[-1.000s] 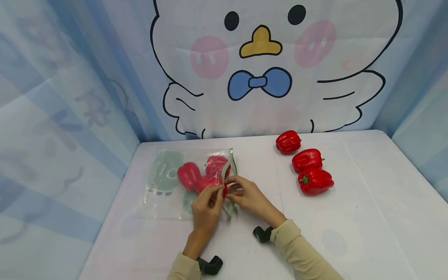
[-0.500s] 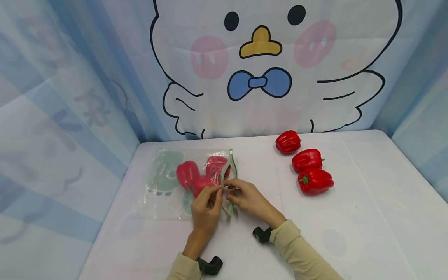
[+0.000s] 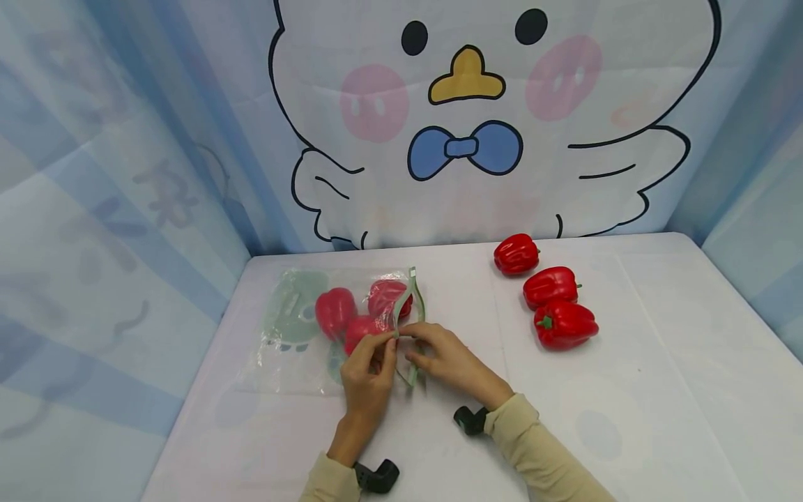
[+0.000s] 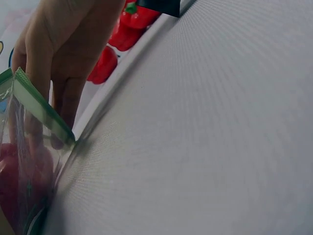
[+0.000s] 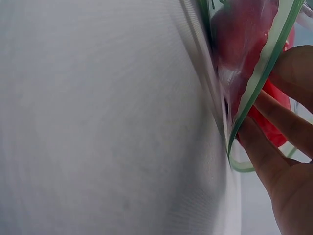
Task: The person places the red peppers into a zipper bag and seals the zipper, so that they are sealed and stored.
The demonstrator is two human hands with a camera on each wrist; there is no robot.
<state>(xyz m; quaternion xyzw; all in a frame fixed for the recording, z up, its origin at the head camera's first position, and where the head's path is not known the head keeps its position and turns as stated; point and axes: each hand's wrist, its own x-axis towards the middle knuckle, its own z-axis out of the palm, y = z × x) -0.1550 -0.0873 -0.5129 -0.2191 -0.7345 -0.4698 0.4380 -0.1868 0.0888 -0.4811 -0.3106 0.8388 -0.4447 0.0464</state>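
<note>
A clear zip bag (image 3: 285, 369) with a green zip edge lies on the table, its mouth parted toward the right. Red bell peppers show through the plastic: one on the left (image 3: 334, 314), one by the far edge (image 3: 387, 296), one nearer the hands (image 3: 360, 330). My left hand (image 3: 366, 376) pinches the mouth's upper edge. My right hand (image 3: 445, 352) has its fingers at the mouth, extended and loosely bent, with no pepper in them. Through the bag wall (image 4: 39, 110) in the left wrist view, right-hand fingers (image 4: 34, 129) appear beside red pepper.
Three more red bell peppers stand to the right: one at the back (image 3: 517, 254), one in the middle (image 3: 551, 287) and one in front (image 3: 566, 325). A white cloth covers the table (image 3: 659, 418). Behind it hangs a printed curtain (image 3: 464, 202).
The pepper that was by my right fingers at the bag's mouth has slid left, deeper into the bag. The left pepper has shifted slightly. My left fingertips and the edge have moved slightly left.
</note>
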